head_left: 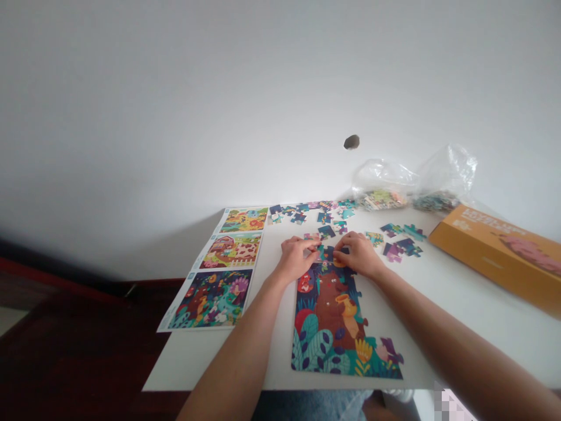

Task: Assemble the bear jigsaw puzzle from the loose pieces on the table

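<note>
A partly joined jigsaw puzzle (331, 316) lies flat on the white table, showing a brown bear, leaves and flowers. At its far edge my left hand (295, 257) has thumb and fingers closed on a puzzle piece (321, 251). Facing it from the other side, my right hand (360, 252) pinches a dark blue and orange puzzle piece (338, 261). My fingers partly cover both pieces, and I cannot tell whether they are locked together. Just beyond my hands lies a loose dark blue piece (326, 231).
Left of the puzzle lies a picture sheet (256, 280) with three scenes. Loose pieces (299, 217) spread along the wall, and more pieces (394, 251) sit to the right. Two clear bags (381, 175) of pieces stand behind. An orange box (495, 257) is at the right.
</note>
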Action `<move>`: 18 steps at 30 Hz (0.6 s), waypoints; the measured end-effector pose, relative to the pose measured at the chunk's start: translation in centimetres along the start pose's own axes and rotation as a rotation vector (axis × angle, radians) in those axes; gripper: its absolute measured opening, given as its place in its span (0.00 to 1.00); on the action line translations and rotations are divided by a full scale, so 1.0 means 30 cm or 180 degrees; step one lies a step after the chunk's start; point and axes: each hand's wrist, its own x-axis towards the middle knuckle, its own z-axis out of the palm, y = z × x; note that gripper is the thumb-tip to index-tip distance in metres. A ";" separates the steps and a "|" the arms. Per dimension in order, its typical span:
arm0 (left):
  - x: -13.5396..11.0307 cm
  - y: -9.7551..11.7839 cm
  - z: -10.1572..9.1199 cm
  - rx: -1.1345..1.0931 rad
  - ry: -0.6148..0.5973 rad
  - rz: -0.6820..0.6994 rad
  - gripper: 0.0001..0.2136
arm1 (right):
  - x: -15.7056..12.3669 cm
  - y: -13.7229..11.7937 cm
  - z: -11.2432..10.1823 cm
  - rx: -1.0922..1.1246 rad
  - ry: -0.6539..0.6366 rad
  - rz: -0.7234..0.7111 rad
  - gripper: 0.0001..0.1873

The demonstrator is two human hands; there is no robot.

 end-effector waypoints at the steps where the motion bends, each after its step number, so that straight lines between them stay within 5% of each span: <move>1: 0.000 -0.001 0.001 -0.0004 0.0002 -0.0003 0.12 | 0.000 -0.001 0.000 -0.0007 0.0002 -0.0008 0.06; 11: 0.002 0.012 -0.009 0.0020 0.0018 -0.0004 0.12 | 0.012 0.042 -0.010 0.0318 0.0536 0.0398 0.18; 18: 0.002 0.008 -0.014 -0.0222 0.0134 0.0117 0.14 | 0.006 0.023 -0.006 0.0402 0.0385 0.0097 0.12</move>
